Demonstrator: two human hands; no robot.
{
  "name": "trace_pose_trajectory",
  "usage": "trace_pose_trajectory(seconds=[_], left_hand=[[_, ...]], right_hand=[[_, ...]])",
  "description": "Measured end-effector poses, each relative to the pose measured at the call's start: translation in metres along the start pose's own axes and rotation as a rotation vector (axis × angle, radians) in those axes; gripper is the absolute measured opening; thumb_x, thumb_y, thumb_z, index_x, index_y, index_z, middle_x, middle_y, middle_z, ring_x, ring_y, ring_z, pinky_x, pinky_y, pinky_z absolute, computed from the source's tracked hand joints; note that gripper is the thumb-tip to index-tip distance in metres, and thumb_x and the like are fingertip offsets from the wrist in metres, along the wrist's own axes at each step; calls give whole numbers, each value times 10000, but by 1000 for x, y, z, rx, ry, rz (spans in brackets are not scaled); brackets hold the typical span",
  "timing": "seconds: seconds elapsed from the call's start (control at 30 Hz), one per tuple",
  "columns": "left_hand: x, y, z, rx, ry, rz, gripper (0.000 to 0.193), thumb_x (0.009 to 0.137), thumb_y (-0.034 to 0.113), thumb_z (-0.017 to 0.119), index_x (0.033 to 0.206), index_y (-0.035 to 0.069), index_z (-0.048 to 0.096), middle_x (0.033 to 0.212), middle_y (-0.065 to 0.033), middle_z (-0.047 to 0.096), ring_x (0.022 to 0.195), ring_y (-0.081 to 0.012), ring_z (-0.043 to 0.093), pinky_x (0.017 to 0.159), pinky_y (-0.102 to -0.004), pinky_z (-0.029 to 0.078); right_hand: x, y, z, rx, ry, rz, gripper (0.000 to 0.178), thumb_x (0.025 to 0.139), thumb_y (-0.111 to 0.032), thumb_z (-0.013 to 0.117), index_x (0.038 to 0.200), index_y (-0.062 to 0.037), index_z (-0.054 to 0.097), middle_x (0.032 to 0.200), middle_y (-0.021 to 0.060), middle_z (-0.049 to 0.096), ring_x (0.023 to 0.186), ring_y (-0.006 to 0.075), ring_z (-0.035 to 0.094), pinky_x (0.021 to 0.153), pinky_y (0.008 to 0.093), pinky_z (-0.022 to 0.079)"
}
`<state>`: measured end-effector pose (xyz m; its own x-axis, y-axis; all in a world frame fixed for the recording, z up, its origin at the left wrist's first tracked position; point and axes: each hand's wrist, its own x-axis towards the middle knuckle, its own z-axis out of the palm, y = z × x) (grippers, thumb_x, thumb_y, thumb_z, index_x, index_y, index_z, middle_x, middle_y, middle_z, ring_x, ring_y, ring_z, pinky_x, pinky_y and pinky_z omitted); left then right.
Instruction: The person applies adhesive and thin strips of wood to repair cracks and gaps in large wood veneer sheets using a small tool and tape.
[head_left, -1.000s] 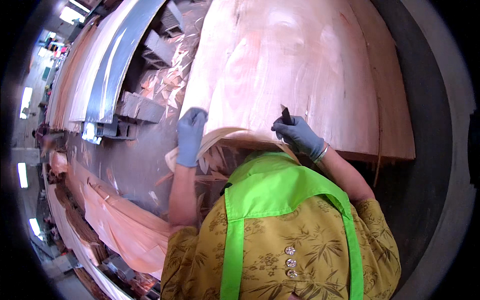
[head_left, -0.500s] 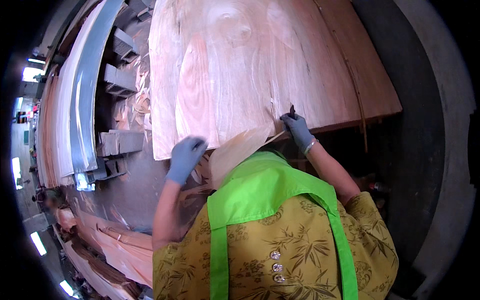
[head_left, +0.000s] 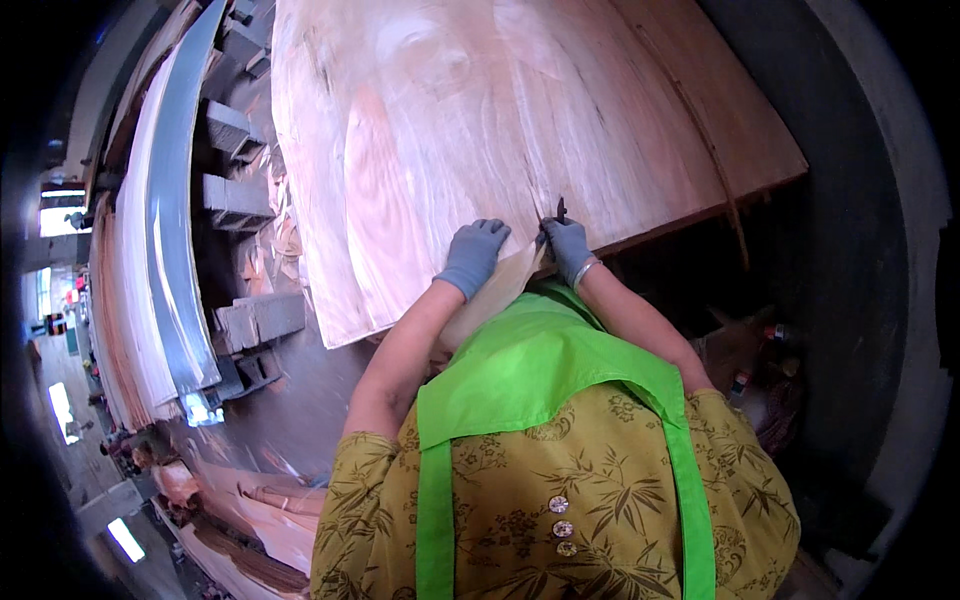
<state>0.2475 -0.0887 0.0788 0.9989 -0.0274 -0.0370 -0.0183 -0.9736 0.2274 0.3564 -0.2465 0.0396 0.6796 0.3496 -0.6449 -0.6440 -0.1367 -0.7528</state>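
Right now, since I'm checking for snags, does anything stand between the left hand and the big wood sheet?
Nothing visible does: the left hand lies over the near edge of the big wood sheet. The pale strip shows beside it, toward the right hand.

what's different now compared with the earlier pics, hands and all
The left hand has moved right along the near edge of the wood sheet and is now close to the right hand, by the pale strip; whether it grips the strip is unclear. The camera view has shifted too. Unchanged: the right hand still holds the dark blade near that edge.
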Motion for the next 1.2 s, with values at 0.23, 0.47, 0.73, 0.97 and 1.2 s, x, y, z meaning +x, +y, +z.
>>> trace_pose_trajectory(seconds=[0.23, 0.47, 0.73, 0.97, 1.2], left_hand=[[39, -7, -15, 124, 76, 160, 461, 764, 81, 496, 1224, 111, 502, 1275, -64, 489, 1054, -225, 524, 752, -365, 453], [65, -10, 4, 250, -1, 349, 476, 794, 128, 484, 1270, 140, 464, 1386, -28, 398, 1098, -218, 497, 717, -365, 448], [65, -7, 25, 257, -106, 274, 507, 805, 141, 478, 1309, 169, 434, 1406, -26, 372, 1167, -245, 452, 764, -397, 441], [72, -15, 1, 91, -114, 299, 516, 794, 188, 541, 1299, 127, 451, 1357, -71, 444, 1145, -293, 492, 850, -399, 437], [-7, 71, -41, -1620, -552, -90, 712, 828, 296, 654, 1383, 18, 305, 1336, -103, 437, 1189, -184, 418, 1007, -304, 336]], right_hand=[[-6, -11, 2, 6, 1, 79, 168, 855, -196, 566, 768, -57, 604, 591, 71, 618, 403, 123, 456, 377, 262, 320], [0, -5, 5, -42, 50, 57, 184, 859, -195, 560, 765, -42, 601, 591, 73, 616, 401, 128, 466, 374, 276, 338], [-8, -7, 21, -68, 17, 158, 145, 807, -142, 567, 731, -24, 605, 633, 82, 607, 453, 166, 512, 418, 303, 392], [-59, -1, 7, -119, -100, 2, 139, 858, -175, 580, 827, -40, 589, 630, 23, 558, 499, 106, 497, 459, 257, 391], [-110, -46, -41, -43, -190, -128, 129, 887, -157, 580, 909, -30, 586, 718, 33, 592, 553, 90, 525, 496, 233, 422]])
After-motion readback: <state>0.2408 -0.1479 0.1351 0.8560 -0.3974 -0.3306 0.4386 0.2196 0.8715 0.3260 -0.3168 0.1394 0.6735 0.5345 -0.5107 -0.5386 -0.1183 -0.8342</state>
